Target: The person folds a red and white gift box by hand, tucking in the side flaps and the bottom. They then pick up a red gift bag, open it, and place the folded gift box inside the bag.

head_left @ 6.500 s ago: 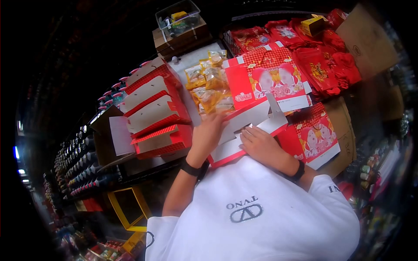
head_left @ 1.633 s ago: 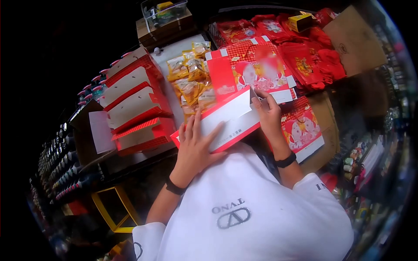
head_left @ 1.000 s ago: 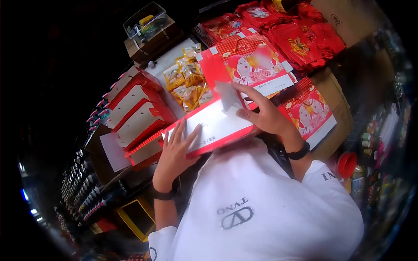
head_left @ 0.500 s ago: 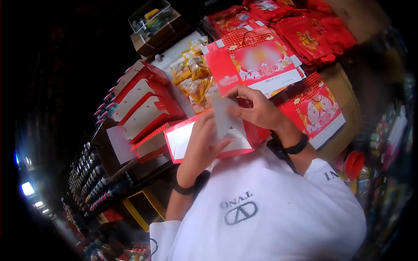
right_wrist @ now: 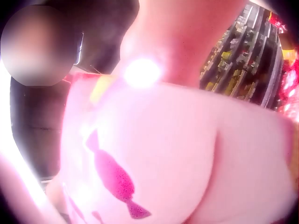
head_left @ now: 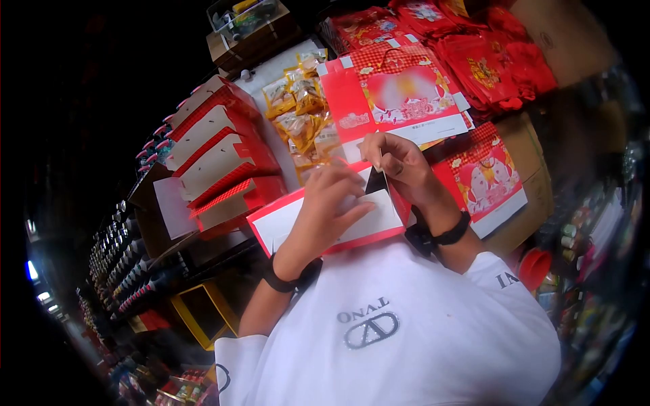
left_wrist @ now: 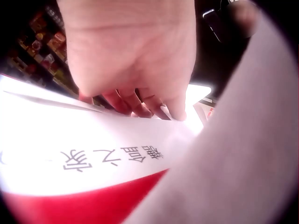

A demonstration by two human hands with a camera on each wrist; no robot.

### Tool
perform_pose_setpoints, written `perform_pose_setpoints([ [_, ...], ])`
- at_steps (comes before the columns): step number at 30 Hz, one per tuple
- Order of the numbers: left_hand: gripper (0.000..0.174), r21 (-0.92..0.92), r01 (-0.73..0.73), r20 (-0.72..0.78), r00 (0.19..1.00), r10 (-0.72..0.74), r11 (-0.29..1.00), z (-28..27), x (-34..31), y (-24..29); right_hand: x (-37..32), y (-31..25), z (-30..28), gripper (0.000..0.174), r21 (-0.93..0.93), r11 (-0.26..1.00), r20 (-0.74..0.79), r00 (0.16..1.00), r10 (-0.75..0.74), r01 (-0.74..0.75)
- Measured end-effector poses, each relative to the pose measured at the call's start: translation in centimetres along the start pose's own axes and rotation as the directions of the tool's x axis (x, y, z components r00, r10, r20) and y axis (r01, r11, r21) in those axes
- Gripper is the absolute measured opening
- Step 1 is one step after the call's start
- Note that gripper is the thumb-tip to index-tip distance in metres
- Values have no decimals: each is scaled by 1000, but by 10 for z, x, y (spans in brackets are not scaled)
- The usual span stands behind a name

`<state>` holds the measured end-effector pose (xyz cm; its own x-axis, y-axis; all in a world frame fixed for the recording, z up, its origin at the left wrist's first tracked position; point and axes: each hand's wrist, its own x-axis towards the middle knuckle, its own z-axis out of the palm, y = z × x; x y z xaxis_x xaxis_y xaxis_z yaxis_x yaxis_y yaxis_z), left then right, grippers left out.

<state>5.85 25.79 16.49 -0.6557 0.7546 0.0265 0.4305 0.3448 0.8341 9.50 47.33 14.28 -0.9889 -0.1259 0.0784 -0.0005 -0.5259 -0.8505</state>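
A red-and-white cardboard gift box (head_left: 276,222) lies on its side close to the white shirt, its white bottom panel facing up. My left hand (head_left: 330,205) reaches across that panel, fingers bent over at the opening and thumb along the panel. Printed characters show on the white panel in the left wrist view, where the fingers of the left hand (left_wrist: 135,70) dip behind its edge. With thumb and curled fingers, my right hand (head_left: 401,168) pinches a flap at the box's right end, beside a dark gap. A pink candy print marks the box side (right_wrist: 163,149) in the right wrist view.
Several folded red boxes (head_left: 227,145) stand in a row at the left. Yellow snack packets (head_left: 301,128) lie behind the work, beside flat printed cartons (head_left: 413,95) and red bags (head_left: 484,68). A clear bin (head_left: 247,17) sits on a brown carton at the back.
Both hands have come together at the box's right end. The white flap that stood up half a second ago now lies lower, and a dark gap shows beside it.
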Motion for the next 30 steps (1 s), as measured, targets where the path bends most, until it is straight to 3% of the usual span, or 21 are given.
perform_pose_setpoints([
  [5, 32, 74, -17, -10, 1000, 17, 997, 0, 2, 12, -1, 0, 2, 53, 24, 998, -23, 999, -50, 50],
  [8, 33, 97, -139, 15, 990, 138, 986, -4, 2, 1, 1, 1, 1, 57, -17, 996, 13, 996, -90, 90],
  [11, 34, 67, -159, 113, 982, 151, 985, -12, 6, -8, -1, -2, 2, 58, -60, 996, 13, 998, -64, 64],
  [14, 33, 229, -242, 247, 951, 184, 943, -20, 16, -12, -1, -5, 7, 58, -100, 994, 55, 998, -33, 38],
  [18, 28, 167, -224, 492, 863, 116, 960, -46, 42, -11, -2, -4, 8, 58, -96, 995, 91, 996, -2, 11],
  [21, 22, 184, -315, 514, 838, 182, 931, -52, 51, -12, -2, -3, 11, 58, -96, 995, 102, 995, -15, 25],
  [24, 23, 154, -293, 591, 793, 149, 944, -53, 59, -16, -3, -2, 13, 58, -84, 996, 100, 994, -34, 43],
  [27, 23, 139, -314, 591, 787, 176, 939, -52, 62, -12, -7, -3, 17, 57, -106, 994, 83, 996, -20, 28],
  [30, 20, 271, -334, 552, 822, 138, 903, -47, 59, 4, -9, -5, 16, 57, -118, 993, 78, 997, -4, 13],
])
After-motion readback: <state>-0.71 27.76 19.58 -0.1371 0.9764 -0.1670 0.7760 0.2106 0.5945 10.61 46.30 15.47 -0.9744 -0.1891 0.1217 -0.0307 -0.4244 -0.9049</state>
